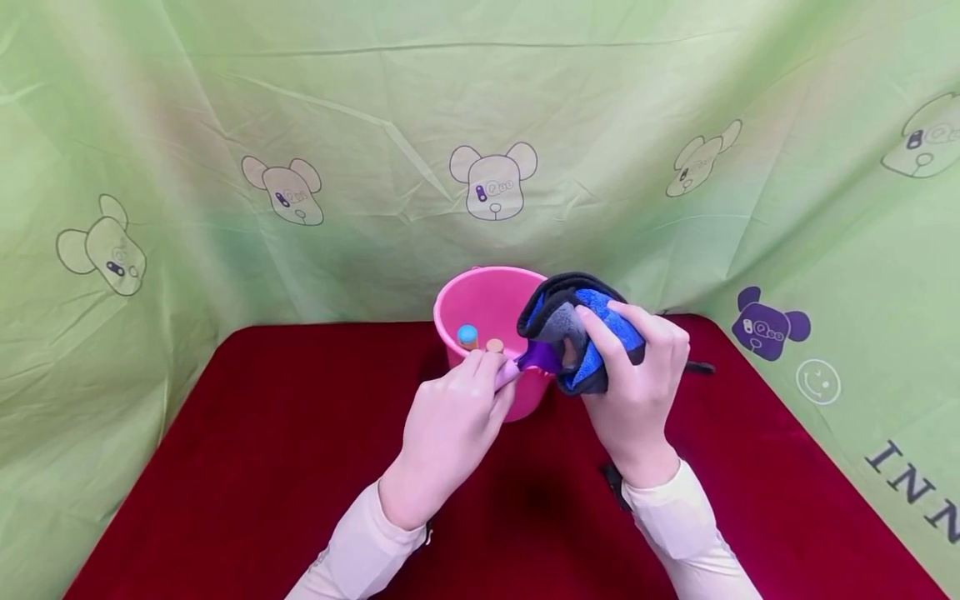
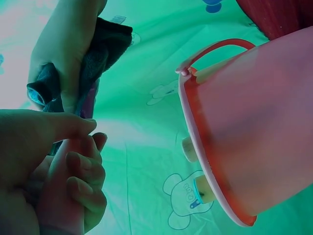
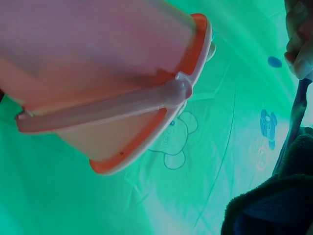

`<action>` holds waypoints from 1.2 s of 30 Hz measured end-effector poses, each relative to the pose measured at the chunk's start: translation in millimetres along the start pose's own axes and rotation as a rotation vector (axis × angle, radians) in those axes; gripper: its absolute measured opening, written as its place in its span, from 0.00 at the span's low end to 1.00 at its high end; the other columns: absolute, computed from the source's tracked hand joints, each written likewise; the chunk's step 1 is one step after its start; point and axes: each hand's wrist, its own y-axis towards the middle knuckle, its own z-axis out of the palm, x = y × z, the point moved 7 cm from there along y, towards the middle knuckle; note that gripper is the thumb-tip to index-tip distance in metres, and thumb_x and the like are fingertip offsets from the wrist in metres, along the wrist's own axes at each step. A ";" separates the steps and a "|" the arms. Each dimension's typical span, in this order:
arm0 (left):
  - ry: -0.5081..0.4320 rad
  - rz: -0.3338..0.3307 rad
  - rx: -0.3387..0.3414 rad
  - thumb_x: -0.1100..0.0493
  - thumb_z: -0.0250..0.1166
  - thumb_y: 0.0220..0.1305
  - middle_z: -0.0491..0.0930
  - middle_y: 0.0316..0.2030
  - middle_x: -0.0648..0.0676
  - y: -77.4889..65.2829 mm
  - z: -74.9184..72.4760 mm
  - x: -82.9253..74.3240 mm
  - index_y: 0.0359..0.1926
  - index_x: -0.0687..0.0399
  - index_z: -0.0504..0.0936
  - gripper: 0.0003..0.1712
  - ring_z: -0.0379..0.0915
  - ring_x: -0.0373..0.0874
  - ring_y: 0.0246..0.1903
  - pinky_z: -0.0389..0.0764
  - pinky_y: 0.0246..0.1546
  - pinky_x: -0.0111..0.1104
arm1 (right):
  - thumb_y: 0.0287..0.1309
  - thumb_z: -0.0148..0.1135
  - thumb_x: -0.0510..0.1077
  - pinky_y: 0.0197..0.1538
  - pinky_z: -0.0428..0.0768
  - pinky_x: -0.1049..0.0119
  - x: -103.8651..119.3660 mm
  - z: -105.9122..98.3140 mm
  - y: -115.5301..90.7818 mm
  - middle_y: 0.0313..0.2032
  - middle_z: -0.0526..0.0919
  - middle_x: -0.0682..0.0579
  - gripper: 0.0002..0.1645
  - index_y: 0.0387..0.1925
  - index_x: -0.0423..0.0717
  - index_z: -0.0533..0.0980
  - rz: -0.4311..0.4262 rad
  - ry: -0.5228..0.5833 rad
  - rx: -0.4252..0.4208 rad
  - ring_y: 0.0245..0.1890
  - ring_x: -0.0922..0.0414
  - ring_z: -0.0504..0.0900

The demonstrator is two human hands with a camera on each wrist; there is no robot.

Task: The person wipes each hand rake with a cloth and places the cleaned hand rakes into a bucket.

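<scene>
My left hand (image 1: 452, 421) grips the light purple handle (image 1: 507, 373) of a tool, its fingers curled round it in the left wrist view. The tool's darker purple end (image 1: 542, 357) goes into a folded blue and grey cloth (image 1: 613, 333) with black edging, so its full shape is hidden. My right hand (image 1: 637, 387) holds that cloth wrapped about the tool's end, thumb and fingers on opposite sides. Both hands are raised at the near right side of a pink bucket (image 1: 483, 293).
The bucket stands on a dark red tabletop (image 1: 300, 442). Inside it are a blue-topped wooden piece (image 2: 203, 190) and a plain wooden piece (image 2: 189, 149), both rising past the rim in the left wrist view. A hinged handle (image 3: 102, 108) hangs on the bucket's side. Green printed curtains (image 1: 360, 100) enclose the table.
</scene>
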 end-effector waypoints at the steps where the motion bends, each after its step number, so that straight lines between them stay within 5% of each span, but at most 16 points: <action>1: 0.000 0.001 0.000 0.54 0.65 0.59 0.82 0.25 0.49 -0.1 -0.2 -0.6 0.40 0.56 0.83 0.12 0.76 0.37 0.17 0.74 0.09 0.30 | 0.58 0.63 0.52 0.38 0.69 0.37 1.2 -1.5 0.4 0.40 0.78 0.34 0.14 0.37 0.47 0.84 -0.007 -0.005 -0.022 0.39 0.36 0.73; 11: 0.009 0.021 -0.016 0.57 0.66 0.56 0.84 0.25 0.47 0.5 -5.6 -6.5 0.41 0.56 0.81 0.12 0.77 0.37 0.18 0.74 0.09 0.29 | 0.57 0.65 0.50 0.33 0.66 0.40 9.7 -10.5 1.3 0.41 0.80 0.42 0.09 0.35 0.51 0.84 -0.116 -0.097 -0.101 0.38 0.40 0.71; 16: 0.028 0.040 -0.026 0.61 0.64 0.52 0.80 0.20 0.46 2.1 -12.5 -10.1 0.40 0.57 0.78 0.12 0.69 0.37 0.13 0.66 0.06 0.27 | 0.54 0.68 0.47 0.33 0.64 0.40 11.4 -14.0 2.6 0.42 0.80 0.45 0.07 0.35 0.53 0.83 -0.147 -0.125 -0.120 0.39 0.42 0.71; 21: 0.132 0.077 -0.138 0.58 0.62 0.55 0.80 0.18 0.45 5.2 -27.0 -15.9 0.38 0.54 0.83 0.10 0.65 0.38 0.11 0.58 0.08 0.27 | 0.54 0.68 0.50 0.34 0.63 0.40 4.0 -18.1 4.8 0.40 0.81 0.45 0.08 0.33 0.52 0.84 -0.096 -0.151 -0.172 0.39 0.41 0.70; 25: 0.134 0.041 -0.209 0.53 0.65 0.59 0.81 0.25 0.48 9.1 -35.6 -14.8 0.36 0.48 0.85 0.07 0.66 0.40 0.13 0.58 0.06 0.26 | 0.49 0.72 0.50 0.37 0.63 0.38 -8.3 -24.1 10.9 0.40 0.81 0.43 0.09 0.32 0.51 0.85 -0.008 -0.155 -0.227 0.38 0.39 0.70; 28: 0.036 -0.031 -0.150 0.58 0.67 0.54 0.80 0.30 0.53 13.0 -33.5 -8.9 0.37 0.51 0.83 0.08 0.66 0.40 0.13 0.64 0.04 0.28 | 0.46 0.74 0.47 0.40 0.63 0.36 -14.9 -27.5 16.2 0.41 0.81 0.42 0.10 0.33 0.52 0.85 0.046 -0.152 -0.244 0.39 0.37 0.71; 32: -0.142 -0.143 0.019 0.67 0.63 0.47 0.76 0.40 0.59 21.5 -22.2 0.2 0.43 0.59 0.75 0.18 0.65 0.40 0.13 0.67 0.06 0.29 | 0.45 0.74 0.45 0.43 0.63 0.35 -18.4 -28.9 22.1 0.41 0.81 0.41 0.11 0.34 0.52 0.85 0.088 -0.137 -0.247 0.41 0.37 0.71; 36: -0.256 -0.174 0.116 0.70 0.61 0.50 0.71 0.41 0.61 36.4 -11.8 4.1 0.44 0.62 0.72 0.17 0.63 0.41 0.13 0.67 0.10 0.27 | 0.44 0.74 0.44 0.43 0.63 0.35 -18.4 -28.3 24.4 0.41 0.81 0.40 0.12 0.34 0.51 0.85 0.095 -0.110 -0.237 0.41 0.37 0.72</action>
